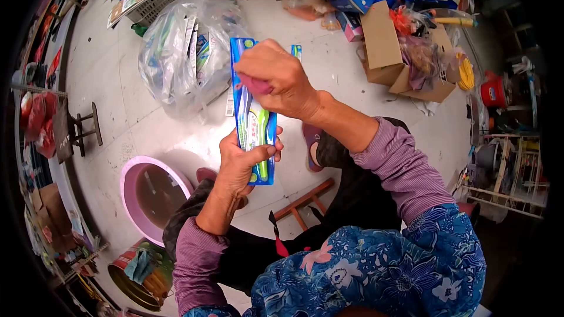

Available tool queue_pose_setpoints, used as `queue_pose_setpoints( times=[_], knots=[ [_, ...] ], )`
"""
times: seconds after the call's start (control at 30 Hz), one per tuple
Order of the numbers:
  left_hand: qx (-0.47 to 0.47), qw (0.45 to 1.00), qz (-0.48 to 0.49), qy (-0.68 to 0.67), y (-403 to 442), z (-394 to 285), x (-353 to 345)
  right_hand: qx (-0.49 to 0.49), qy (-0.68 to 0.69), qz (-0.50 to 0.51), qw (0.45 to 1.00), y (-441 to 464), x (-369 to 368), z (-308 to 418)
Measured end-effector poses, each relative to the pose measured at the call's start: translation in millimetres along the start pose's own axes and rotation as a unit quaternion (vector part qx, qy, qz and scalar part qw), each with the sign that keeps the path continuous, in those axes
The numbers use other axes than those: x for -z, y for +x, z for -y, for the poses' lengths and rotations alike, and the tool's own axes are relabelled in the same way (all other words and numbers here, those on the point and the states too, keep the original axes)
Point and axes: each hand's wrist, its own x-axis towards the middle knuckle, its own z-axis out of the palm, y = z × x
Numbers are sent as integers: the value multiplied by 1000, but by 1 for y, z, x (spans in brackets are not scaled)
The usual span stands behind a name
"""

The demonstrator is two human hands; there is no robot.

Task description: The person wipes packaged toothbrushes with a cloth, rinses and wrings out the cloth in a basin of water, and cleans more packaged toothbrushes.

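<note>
A blue toothbrush package (263, 132) with a green-handled brush inside is held upright in front of me. My left hand (241, 158) grips its lower part, with the thumb across the front. Over the upper part of the package, my right hand (279, 79) is closed around a bunched pink cloth (255, 84). The cloth lies against the package front. A strip of another blue package (296, 51) shows behind my right hand.
A clear plastic bag of packages (188, 53) lies ahead on the left. At lower left are a pink basin of murky water (130, 199) and a bin (120, 270). An open cardboard box (380, 36) stands at right, and a wooden stool (302, 199) is below.
</note>
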Motion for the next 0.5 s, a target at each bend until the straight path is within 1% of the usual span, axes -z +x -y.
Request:
queue_pose_setpoints(
  times=[0.03, 0.07, 0.1, 0.13, 0.2, 0.23, 0.27, 0.33, 0.4, 0.47, 0.5],
  knots=[
    [1, 1000, 7, -13, -1, -1, -1, 14, 3, -30, 999, 4, 4, 1],
    [-1, 1000, 16, -27, -1, -3, -2, 17, -1, -29, 999, 8, 11, -1],
    [15, 999, 13, 44, -4, -4, -3, -220, 148, -78, 961, 12, 20, -5],
    [13, 999, 17, 44, -6, -3, -5, -440, 284, -124, 843, 15, 30, -10],
    [-7, 1000, 0, 28, -9, -2, -7, -445, 431, -235, 749, 15, 49, -41],
    [-11, 999, -7, 29, -8, -2, -3, -455, 471, -221, 722, 9, 54, -50],
    [-2, 1000, 18, -5, -3, -1, 10, -452, 467, -222, 727, 9, 58, -45],
    [-32, 998, -10, -46, 1, -1, 10, -475, 583, -195, 630, 5, 59, -28],
    [-40, 998, -9, -50, 2, -3, 9, -474, 584, -184, 633, 6, 57, -27],
    [-31, 998, -10, -59, 3, -3, 8, -465, 635, -161, 595, 6, 55, -30],
    [-34, 998, -10, -60, 3, -3, 9, -464, 636, -158, 596, 8, 54, -30]
  ],
)
